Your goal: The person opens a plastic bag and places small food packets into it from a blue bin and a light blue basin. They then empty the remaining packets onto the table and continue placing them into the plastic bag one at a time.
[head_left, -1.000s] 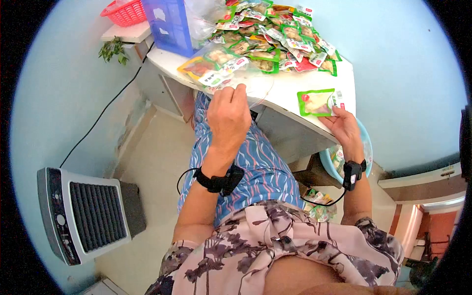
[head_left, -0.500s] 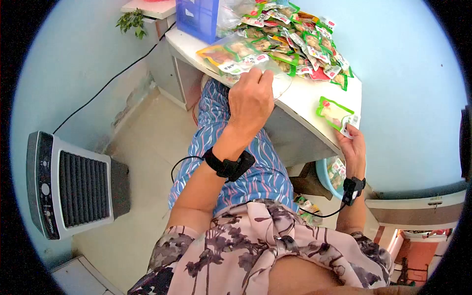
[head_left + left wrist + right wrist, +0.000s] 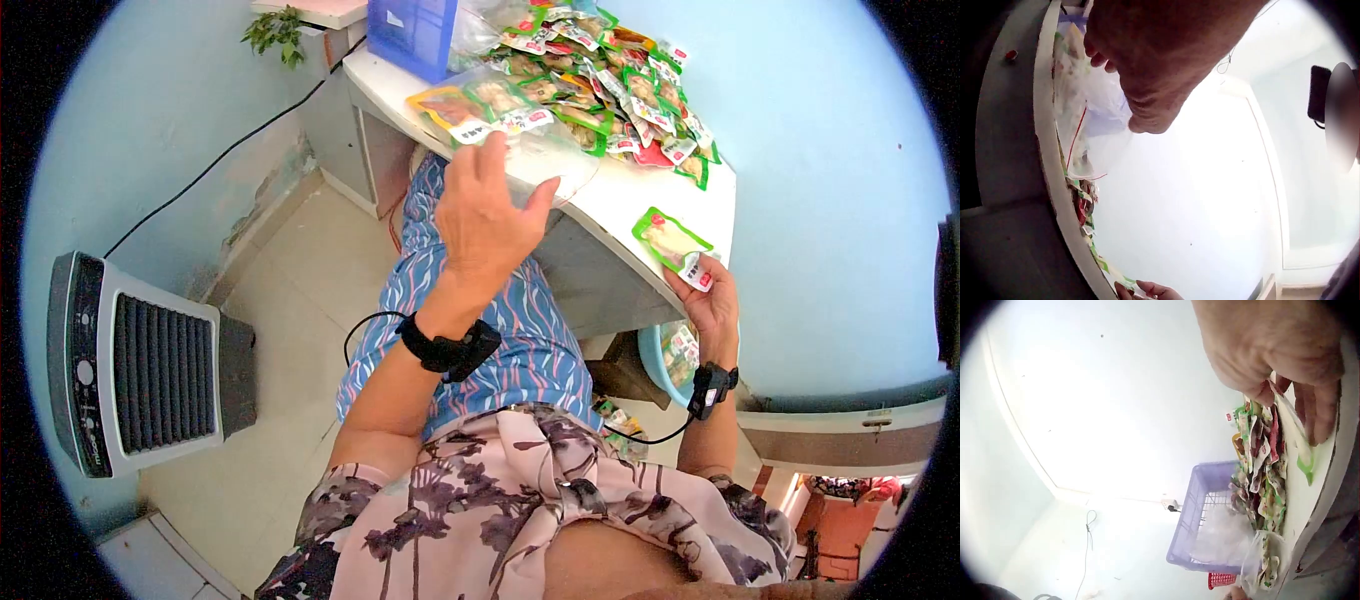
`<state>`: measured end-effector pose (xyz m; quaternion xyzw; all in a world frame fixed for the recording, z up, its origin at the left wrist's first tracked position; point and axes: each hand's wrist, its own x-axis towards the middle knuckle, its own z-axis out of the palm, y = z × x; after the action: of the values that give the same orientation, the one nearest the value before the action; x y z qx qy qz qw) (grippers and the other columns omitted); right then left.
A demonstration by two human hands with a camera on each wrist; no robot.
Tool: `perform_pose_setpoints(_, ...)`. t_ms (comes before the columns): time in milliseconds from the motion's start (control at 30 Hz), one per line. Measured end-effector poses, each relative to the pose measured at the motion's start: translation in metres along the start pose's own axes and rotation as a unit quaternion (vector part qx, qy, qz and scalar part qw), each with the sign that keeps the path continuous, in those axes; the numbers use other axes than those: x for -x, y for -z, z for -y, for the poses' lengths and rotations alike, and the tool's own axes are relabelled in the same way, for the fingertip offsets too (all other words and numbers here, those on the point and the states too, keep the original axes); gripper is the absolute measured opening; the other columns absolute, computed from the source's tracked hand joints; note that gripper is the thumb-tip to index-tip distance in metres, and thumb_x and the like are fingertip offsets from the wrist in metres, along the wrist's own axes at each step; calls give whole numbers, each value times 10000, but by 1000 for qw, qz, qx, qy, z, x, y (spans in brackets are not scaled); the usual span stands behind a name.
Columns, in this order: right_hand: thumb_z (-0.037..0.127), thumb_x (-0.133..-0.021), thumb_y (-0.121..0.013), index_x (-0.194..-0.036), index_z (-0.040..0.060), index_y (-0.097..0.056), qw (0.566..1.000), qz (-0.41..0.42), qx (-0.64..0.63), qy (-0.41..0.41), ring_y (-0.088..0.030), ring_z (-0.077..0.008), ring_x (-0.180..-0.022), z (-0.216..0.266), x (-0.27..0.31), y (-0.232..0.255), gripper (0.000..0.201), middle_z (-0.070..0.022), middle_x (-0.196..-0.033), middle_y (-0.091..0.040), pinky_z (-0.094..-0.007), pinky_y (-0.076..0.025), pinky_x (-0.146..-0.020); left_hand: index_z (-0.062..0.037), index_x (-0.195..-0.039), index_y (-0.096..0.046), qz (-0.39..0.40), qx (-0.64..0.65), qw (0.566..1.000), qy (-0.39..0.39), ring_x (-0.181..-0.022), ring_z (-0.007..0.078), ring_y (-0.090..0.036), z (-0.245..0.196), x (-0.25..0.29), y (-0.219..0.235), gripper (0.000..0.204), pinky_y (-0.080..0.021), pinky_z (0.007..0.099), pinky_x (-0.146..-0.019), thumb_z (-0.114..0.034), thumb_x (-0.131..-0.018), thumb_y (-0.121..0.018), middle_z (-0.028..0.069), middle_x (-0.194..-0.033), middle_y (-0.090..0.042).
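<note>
My left hand [image 3: 485, 225] is spread over the near edge of a clear plastic bag [image 3: 555, 155], thumb held out to the side and fingers straight. Inside that bag lie a few food packets [image 3: 495, 95], one orange-edged and one green-edged. In the left wrist view the bag's red seal line [image 3: 1077, 140] shows below the hand. At the table's right corner my right hand [image 3: 712, 305] pinches a green-edged packet [image 3: 672, 240] with pale contents by its white end. The right wrist view shows this packet [image 3: 1305, 464] edge-on, close over the white tabletop.
A heap of similar packets [image 3: 640, 100] covers the back of the white table [image 3: 640, 185]. A blue-purple basket [image 3: 408, 40] stands at the back left, holding clear plastic. Below the right corner is a light-blue tub [image 3: 655, 365] with packets. An air cooler [image 3: 165, 370] stands at left.
My left hand has let go of the bag's edge and spread its fingers. The right hand keeps its packet, which has tilted. The head view has shifted.
</note>
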<state>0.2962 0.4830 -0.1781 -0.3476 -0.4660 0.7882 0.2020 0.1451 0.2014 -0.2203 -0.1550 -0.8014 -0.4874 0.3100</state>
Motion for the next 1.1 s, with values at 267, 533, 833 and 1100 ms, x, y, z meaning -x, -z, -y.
perform_pose_setpoints(267,88,-899,-552,-1147,-21,-491,999,7,44,4,-621,-314,-1001,-1,-7,4,277,-179,-1118,-595,-539,-564,-849,13,-1149,-510,20,152,972,176,-754,299,-568,20,-2,-4,473,-473,405,-701,-241,-802,-706,190,-1020,-600)
perform_pose_setpoints(533,75,-899,-546,-1146,-51,-480,996,-22,80,17,-619,-302,-983,-3,2,-7,285,-181,-1107,-588,-491,-584,-835,19,-1136,-507,47,188,969,155,-802,322,-593,19,-10,-9,408,-477,409,-734,-156,-807,-674,195,-1045,-593)
perform_pose_setpoints(833,69,-881,-576,-1142,-75,-482,996,-6,90,22,-638,-286,-955,-4,2,-5,313,-182,-1088,-597,-461,-599,-808,15,-1154,-485,13,118,992,40,-1014,419,-568,20,-9,-17,425,-490,446,-842,-140,-801,-665,223,-1185,-523)
perform_pose_setpoints(1100,28,-879,-551,-1172,-48,-483,993,16,115,29,-645,-278,-940,-5,3,-6,310,-152,-1099,-605,-454,-601,-798,6,-1154,-488,17,79,997,15,-952,420,-593,14,-8,-17,425,-521,452,-759,-158,-804,-664,226,-1208,-501)
